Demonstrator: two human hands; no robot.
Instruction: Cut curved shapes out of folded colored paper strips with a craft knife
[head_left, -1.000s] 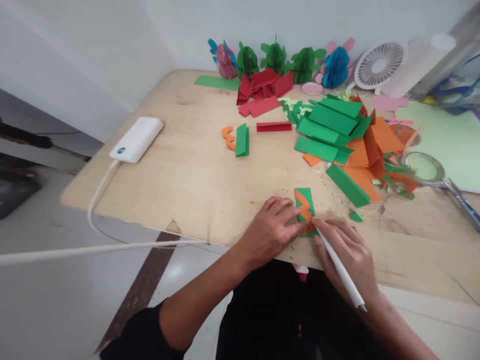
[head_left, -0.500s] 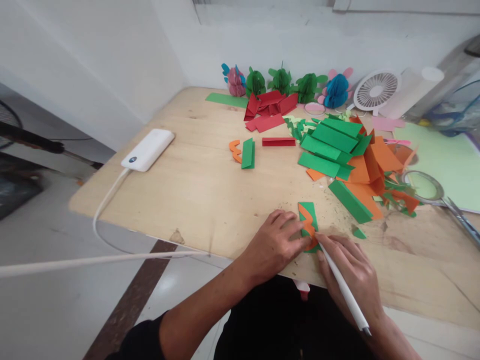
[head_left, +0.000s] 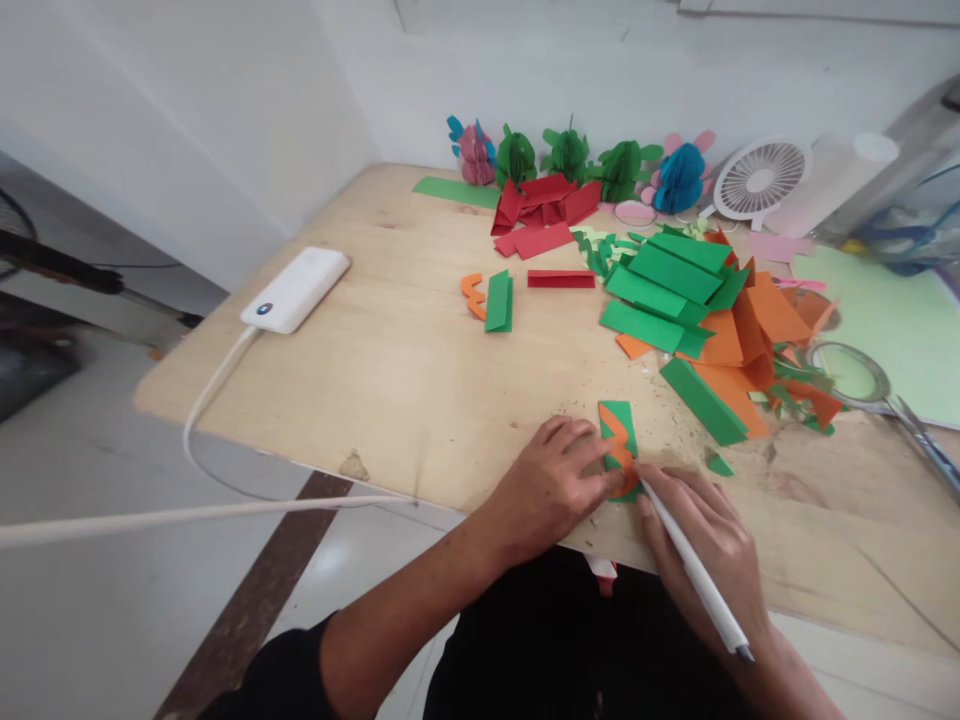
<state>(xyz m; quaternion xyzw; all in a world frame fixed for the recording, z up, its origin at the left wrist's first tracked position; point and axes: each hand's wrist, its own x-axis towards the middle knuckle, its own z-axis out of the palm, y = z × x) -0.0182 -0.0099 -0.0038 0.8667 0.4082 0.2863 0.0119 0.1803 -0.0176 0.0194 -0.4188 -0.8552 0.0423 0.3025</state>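
Near the front edge of the table lies a small folded green paper (head_left: 619, 411) with a wavy-edged orange paper cutout (head_left: 616, 430) on top. My left hand (head_left: 551, 490) rests flat over their left side, its fingertips pressing the cutout down and hiding part of it. A white pen (head_left: 694, 565) is gripped in my right hand (head_left: 709, 540), slanting back towards me. Its tip meets the right edge of the orange cutout, over the green paper. Further off lie another orange wavy cutout (head_left: 472, 294) and a folded green paper (head_left: 499, 302).
Folded green papers (head_left: 679, 268), orange papers (head_left: 780, 308) and scraps pile up at right, beside scissors (head_left: 926, 445) and a tape roll (head_left: 849, 372). Red papers (head_left: 544, 200), paper figures (head_left: 566, 155) and a fan (head_left: 761, 180) stand behind. A cabled white power bank (head_left: 296, 290) lies left.
The view has shifted slightly. The pen tip stays by the cutout's right edge with at most a tiny movement, and my left hand keeps its place on the papers.
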